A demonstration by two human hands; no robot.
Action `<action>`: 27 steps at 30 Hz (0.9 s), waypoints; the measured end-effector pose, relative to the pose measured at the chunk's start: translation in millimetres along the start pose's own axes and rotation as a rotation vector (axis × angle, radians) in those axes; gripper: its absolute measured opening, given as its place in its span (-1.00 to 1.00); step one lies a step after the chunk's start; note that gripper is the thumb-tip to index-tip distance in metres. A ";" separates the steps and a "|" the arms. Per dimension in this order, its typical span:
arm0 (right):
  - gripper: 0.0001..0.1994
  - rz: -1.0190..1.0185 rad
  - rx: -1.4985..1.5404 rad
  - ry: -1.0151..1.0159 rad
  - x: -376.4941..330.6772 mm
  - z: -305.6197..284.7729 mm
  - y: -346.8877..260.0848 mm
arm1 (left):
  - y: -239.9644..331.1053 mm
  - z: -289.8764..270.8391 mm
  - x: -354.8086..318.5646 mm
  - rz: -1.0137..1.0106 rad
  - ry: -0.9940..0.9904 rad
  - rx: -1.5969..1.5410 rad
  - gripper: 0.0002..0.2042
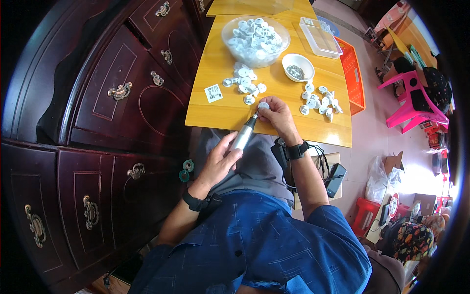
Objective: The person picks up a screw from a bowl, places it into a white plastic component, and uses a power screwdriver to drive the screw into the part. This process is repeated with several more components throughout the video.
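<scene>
In my left hand is a silver electric screwdriver with a black nose, tilted up and to the right. Its tip meets a small round white plastic part, pinched between the fingers of my right hand at the table's near edge. Just beyond my hands lies a loose group of similar white parts. A second group of them sits to the right. Whether a screw is at the screwdriver's tip is too small to tell.
On the yellow wooden table stand a clear tub heaped with white parts, a white bowl of small metal screws and a clear plastic box. A printed label lies at left. An orange crate is beside the table; dark cabinets line the left.
</scene>
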State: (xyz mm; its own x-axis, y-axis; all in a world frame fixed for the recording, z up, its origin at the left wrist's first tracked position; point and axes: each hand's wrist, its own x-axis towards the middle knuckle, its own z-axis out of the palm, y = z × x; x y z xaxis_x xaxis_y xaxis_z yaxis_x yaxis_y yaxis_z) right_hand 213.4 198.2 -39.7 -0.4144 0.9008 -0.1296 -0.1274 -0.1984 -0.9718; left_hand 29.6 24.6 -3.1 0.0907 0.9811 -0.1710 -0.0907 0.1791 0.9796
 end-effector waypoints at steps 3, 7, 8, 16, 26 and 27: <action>-0.92 -0.010 -0.022 0.002 -1.1 0.4 -1.2 | 0.6 0.5 -0.4 0.004 0.004 0.007 -0.47; -0.92 -0.024 -0.032 0.018 -1.9 1.4 0.4 | 0.3 0.1 -1.9 -0.001 -0.001 0.011 -0.47; -0.92 -0.041 -0.056 0.018 -2.2 0.8 1.2 | 0.7 0.2 -2.4 -0.003 -0.003 0.009 -0.47; -0.88 -0.084 -0.190 0.074 -3.2 1.2 5.9 | 0.7 -0.5 -3.8 -0.015 -0.008 0.006 -0.48; -0.84 -0.109 -0.255 0.104 -5.3 4.2 5.5 | -7.2 -2.5 -2.7 0.002 -0.016 -0.022 -0.48; -0.84 -0.117 -0.251 0.101 -5.3 4.1 5.9 | -6.7 -2.5 -2.9 0.002 -0.015 -0.023 -0.48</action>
State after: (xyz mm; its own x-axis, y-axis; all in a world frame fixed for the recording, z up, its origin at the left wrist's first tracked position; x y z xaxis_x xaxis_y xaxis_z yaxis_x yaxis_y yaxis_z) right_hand 211.1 190.7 -43.9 -0.3169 0.9482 -0.0207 0.0632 -0.0007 -0.9980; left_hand 27.5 20.8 -9.4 0.1058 0.9802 -0.1675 -0.1132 0.1792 0.9773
